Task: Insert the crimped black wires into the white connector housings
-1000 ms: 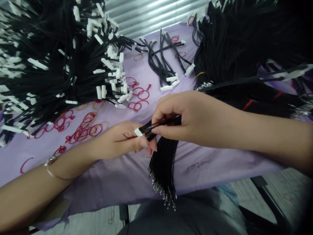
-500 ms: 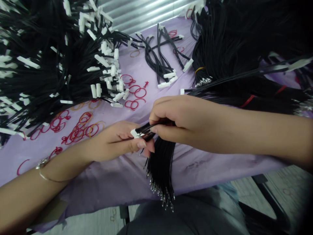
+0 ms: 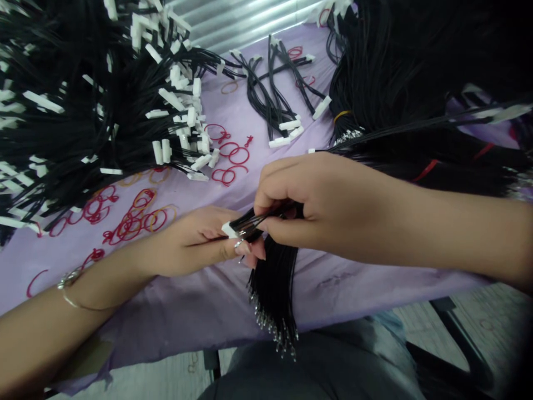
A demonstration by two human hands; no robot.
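Clamping a white connector (image 3: 228,229) thumb-to-fingers in the left grip (image 3: 208,241), pinching its black wires (image 3: 245,223) in the right grip (image 3: 306,200).

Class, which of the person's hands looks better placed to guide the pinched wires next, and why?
Probably the right hand: it pinches the black wires near the white connector, while the left hand seems occupied holding the connector end.

Wht connector (image 3: 229,229) w/ blk wires (image 3: 246,223), above blk metal-tipped bundle (image 3: 275,280)
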